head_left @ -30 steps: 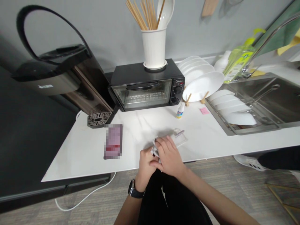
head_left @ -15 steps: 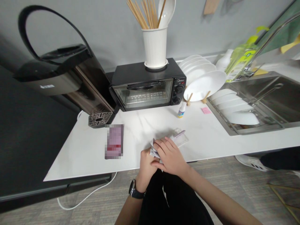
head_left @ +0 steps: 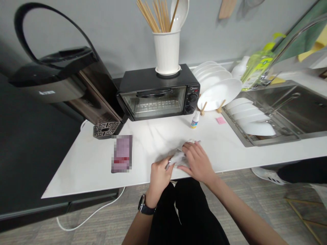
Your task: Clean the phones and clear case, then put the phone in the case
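A crumpled whitish cloth or tissue (head_left: 178,158) is stretched between my two hands at the counter's front edge. My left hand (head_left: 160,172), with a dark watch on the wrist, pinches its left end. On the right part lies my right hand (head_left: 198,161), fingers curled over it. Something thin pokes out past the right fingers, mostly covered. Beyond the hands stands a small white bottle (head_left: 195,120) with a blue and yellow label. A pink note (head_left: 221,120) lies to its right. Left of my hands rests a purple, pixelated flat object (head_left: 122,153).
A black toaster oven (head_left: 158,98) bears a white utensil holder (head_left: 167,51). The tall dispenser (head_left: 97,98) stands left. Racked plates (head_left: 219,93) and a sink (head_left: 301,109) with dishes are right. A person's shoe (head_left: 268,175) shows below the counter.
My hands have moved apart, my right hand going rightward, and more of the whitish material shows between them. The clear flat item near the right hand is now mostly covered. The view has shifted slightly.
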The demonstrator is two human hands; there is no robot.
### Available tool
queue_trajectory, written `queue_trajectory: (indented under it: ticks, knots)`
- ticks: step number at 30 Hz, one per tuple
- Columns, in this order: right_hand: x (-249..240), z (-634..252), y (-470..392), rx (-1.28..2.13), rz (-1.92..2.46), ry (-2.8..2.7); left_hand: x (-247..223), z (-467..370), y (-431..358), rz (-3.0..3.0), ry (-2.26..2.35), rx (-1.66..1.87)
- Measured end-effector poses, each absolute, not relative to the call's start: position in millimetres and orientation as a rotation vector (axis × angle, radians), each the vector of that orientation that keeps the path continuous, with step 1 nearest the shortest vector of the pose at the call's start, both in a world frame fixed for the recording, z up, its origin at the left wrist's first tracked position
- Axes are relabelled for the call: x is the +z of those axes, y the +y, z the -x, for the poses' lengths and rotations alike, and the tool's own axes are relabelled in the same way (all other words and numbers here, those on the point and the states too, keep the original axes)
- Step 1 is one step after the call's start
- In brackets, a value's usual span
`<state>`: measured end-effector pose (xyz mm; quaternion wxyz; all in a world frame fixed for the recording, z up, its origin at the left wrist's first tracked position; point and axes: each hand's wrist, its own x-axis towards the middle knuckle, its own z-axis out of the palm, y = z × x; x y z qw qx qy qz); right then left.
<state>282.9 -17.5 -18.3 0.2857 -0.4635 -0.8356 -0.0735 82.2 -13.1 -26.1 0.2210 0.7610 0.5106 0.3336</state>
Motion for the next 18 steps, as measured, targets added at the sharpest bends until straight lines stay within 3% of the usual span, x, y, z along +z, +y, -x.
queue_trajectory:
  ticks: [4, 11, 16, 18]
  knots:
    - [-21, -274, -20, -0.203, 1.529, -1.930, -26, -85, -13, -2.049, 1.329, 0.986]
    - [-23, -245, -25, -0.147, 1.027, -2.285, -40, -78, -9, -2.102, 1.340, 0.970]
    - [-17, -280, -11, -0.229, 1.517, -1.934, -26, -83, -13, -2.079, 1.383, 0.987]
    - [-19, -269, -15, -0.216, 1.487, -1.957, -26, -82, -13, -2.108, 1.402, 0.951]
